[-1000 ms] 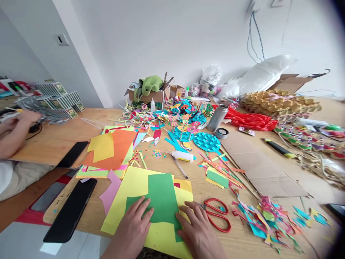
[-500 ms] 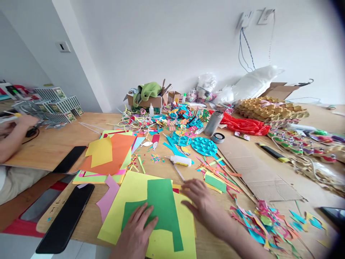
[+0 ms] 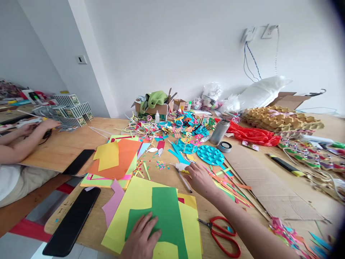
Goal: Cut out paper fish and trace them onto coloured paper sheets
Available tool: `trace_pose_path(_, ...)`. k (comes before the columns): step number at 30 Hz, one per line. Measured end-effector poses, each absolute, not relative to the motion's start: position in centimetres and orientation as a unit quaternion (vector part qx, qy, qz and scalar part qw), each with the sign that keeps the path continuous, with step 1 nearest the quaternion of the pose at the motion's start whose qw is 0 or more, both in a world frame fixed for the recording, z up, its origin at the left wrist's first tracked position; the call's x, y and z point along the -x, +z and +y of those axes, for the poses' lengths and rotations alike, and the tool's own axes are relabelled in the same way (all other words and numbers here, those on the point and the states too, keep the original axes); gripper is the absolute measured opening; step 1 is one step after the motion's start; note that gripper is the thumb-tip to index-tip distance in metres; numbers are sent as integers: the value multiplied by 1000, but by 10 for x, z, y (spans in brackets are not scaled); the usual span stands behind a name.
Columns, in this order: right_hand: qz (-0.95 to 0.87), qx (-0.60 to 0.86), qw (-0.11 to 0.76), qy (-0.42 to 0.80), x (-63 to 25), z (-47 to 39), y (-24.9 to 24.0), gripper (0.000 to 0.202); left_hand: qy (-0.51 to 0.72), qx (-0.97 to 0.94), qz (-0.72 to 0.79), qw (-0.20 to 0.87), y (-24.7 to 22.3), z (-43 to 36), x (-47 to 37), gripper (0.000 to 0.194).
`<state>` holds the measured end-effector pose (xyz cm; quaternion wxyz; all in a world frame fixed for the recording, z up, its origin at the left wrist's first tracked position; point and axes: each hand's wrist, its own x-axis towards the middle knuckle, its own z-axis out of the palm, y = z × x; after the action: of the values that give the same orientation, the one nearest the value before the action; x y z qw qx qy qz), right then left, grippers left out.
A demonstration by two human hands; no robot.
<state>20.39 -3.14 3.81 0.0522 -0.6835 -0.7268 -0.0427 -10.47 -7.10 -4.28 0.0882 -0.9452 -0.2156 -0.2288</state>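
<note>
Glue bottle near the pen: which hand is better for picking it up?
Probably the right hand: its fingers are at the glue bottle. The left hand is farther away, resting on green paper.

Pale wall (image 3: 172, 46) | white sockets (image 3: 249, 34) | wooden table (image 3: 67, 138) | tiled floor (image 3: 87, 248)

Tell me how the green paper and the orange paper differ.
The green paper has the left hand resting on it; the orange paper has a smaller yellow piece on top. The green paper lies on a large yellow sheet, the orange paper on a stack of mixed colours. Both lie flat.
</note>
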Motion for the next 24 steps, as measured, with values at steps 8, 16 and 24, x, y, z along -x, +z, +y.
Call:
trace_pose_path(8, -724, 689, 2, -18, -184, -46, 22, 10, -199, 962, -169, 87, -34, -70, 101, 26)
trace_pose_path(16, -756, 653, 34, -24, -167, -69, 27, 9, -186, 957, -208, 73, -31, -74, 100, 18)
trace_pose_path(24, -806, 548, 205, -89, -192, -104, -20, 19, -267, 919, -277, 79, -60, -79, 80, 8)
